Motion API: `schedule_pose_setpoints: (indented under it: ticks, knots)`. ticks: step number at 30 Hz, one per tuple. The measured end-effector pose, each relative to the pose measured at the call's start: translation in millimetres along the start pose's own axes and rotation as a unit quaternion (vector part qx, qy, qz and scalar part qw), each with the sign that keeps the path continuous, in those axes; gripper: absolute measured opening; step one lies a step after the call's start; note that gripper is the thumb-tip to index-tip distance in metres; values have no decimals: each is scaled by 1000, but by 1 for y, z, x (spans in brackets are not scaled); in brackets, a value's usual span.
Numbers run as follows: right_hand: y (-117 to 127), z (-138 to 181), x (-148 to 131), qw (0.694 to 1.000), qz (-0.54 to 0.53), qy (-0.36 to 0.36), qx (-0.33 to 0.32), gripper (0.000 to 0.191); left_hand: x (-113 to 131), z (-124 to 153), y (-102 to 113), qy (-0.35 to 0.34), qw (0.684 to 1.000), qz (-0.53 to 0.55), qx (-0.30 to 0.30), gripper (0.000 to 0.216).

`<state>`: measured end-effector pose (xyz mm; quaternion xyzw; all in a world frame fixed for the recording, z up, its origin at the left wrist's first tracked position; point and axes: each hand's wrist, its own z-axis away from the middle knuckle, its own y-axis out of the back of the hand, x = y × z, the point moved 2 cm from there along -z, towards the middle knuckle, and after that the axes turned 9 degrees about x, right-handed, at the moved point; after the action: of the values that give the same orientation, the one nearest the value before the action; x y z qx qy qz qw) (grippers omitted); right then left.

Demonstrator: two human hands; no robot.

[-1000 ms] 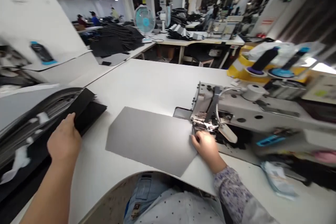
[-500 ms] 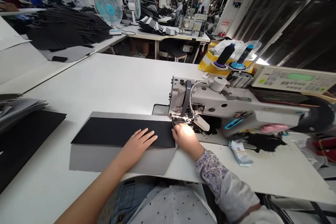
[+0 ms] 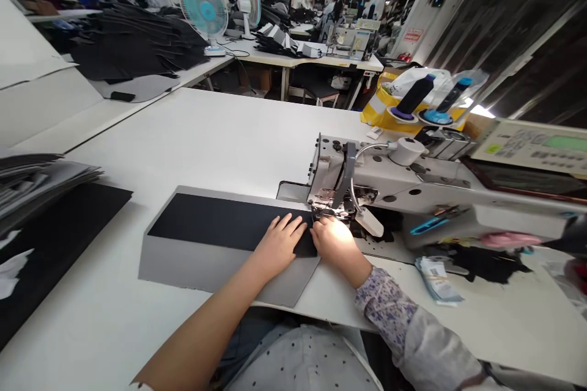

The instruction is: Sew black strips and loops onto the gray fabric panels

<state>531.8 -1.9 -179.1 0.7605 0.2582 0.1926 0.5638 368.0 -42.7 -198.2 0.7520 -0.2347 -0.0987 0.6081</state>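
A long black strip (image 3: 215, 221) lies on top of a grey sheet (image 3: 197, 263) on the white table (image 3: 220, 134). My left hand (image 3: 279, 243) rests flat on the strip's right end with its fingers stretched out. Beside it, my right hand (image 3: 334, 239) presses the strip's end down at the presser foot of the sewing machine (image 3: 413, 186), fingers curled on the fabric under the machine's lamp.
A stack of grey and black pieces (image 3: 36, 195) lies at the left. Thread cones (image 3: 415, 95) and a control panel (image 3: 532, 146) stand behind the machine. A bundle of tags (image 3: 438, 281) lies at the right. Fans (image 3: 204, 9) and other people sit at far tables.
My left hand left the stack at the left, laid the black strip on the grey sheet, then slid right along it to the machine. My right hand stayed at the presser foot.
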Motion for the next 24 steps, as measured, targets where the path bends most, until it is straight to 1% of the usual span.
schedule_pose_setpoints:
  ticks: [4, 9, 12, 15, 19, 21, 23, 24]
  knots:
    - [-7, 8, 0, 1000, -6, 11, 21, 28, 7, 3, 7, -3, 1000, 30, 1, 70]
    - [-12, 10, 3, 998, -12, 44, 47, 34, 15, 9, 9, -8, 1000, 15, -4, 67]
    - [-8, 9, 2, 998, -10, 40, 50, 33, 14, 10, 8, -10, 1000, 13, -2, 67]
    - [-4, 8, -6, 999, -9, 26, 41, 31, 8, 3, 6, -1, 1000, 6, -6, 68]
    - [4, 8, -25, 996, -70, 39, 40, 29, 4, -7, 3, -7, 999, 30, -28, 70]
    - [12, 12, -31, 994, -87, 37, 56, 30, 6, -8, 4, -1, 998, 59, -29, 79]
    - [19, 19, -35, 992, -94, 16, 83, 33, 7, -8, 7, 3, 995, 94, -33, 92]
    - [22, 25, -38, 990, -102, 10, 97, 34, 6, -7, 10, 0, 992, 117, -39, 93]
